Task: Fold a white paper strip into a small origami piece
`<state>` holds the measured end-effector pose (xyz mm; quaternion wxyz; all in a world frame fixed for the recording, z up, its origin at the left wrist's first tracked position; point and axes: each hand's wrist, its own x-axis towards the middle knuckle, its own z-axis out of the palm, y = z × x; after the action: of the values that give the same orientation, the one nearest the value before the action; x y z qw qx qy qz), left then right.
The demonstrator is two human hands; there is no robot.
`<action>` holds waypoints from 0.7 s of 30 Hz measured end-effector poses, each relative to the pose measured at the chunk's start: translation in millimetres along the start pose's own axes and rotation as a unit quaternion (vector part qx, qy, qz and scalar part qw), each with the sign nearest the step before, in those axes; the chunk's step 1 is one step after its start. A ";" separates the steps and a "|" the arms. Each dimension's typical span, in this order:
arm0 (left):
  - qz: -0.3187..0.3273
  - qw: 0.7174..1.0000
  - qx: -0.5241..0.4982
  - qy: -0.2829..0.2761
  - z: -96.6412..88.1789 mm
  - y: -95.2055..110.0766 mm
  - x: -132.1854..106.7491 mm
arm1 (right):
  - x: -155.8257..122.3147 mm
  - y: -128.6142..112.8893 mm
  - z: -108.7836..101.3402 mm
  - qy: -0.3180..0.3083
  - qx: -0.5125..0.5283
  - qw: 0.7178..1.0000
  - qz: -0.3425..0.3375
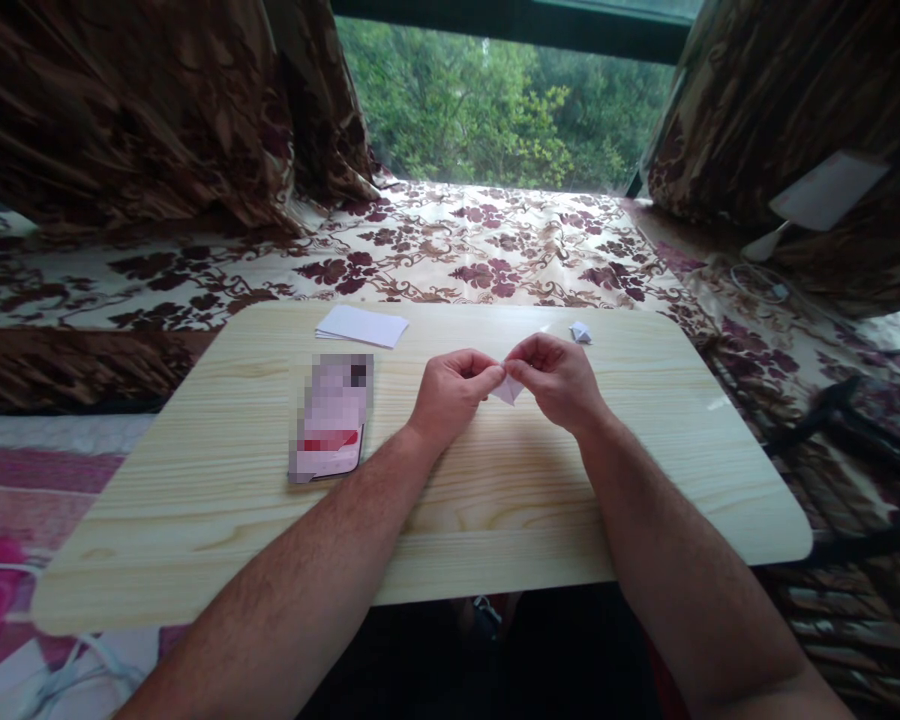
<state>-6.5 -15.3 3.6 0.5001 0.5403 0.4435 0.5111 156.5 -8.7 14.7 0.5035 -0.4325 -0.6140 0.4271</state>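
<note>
A small piece of folded white paper [508,390] is pinched between both hands, just above the middle of the table. My left hand [457,390] grips its left side with thumb and fingers closed. On the other side, my right hand [559,375] pinches it near the top, the thumbs almost touching. A pointed lower corner with a crease shows below the fingers; the upper part is hidden by them. Beyond my right hand lies a small folded paper piece [580,332], apart from the hand.
The pale wooden table [217,530] has rounded corners. A stack of white paper sheets [363,326] lies at its back left. Nearer me is a phone [330,420], its screen partly blurred. Behind stands a ledge with flowered cloth [495,235], and a white lamp [829,190] at right.
</note>
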 end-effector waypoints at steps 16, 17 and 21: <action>0.007 1.000 0.009 -0.008 -0.1 3.7 -0.9 | 0.5 1.5 -0.5 -0.001 -0.036 0.999 -0.002; 0.008 1.000 0.008 -0.006 0.2 3.9 -1.0 | 0.5 1.7 0.2 0.002 -0.036 0.999 -0.003; 0.013 1.000 0.010 0.003 1.6 3.3 -1.6 | -0.1 1.9 2.6 0.011 -0.029 1.000 -0.004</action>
<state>-5.2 -17.3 6.8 0.4871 0.5492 0.4429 0.5147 154.2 -8.6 12.6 0.4993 -0.4496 -0.6220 0.4021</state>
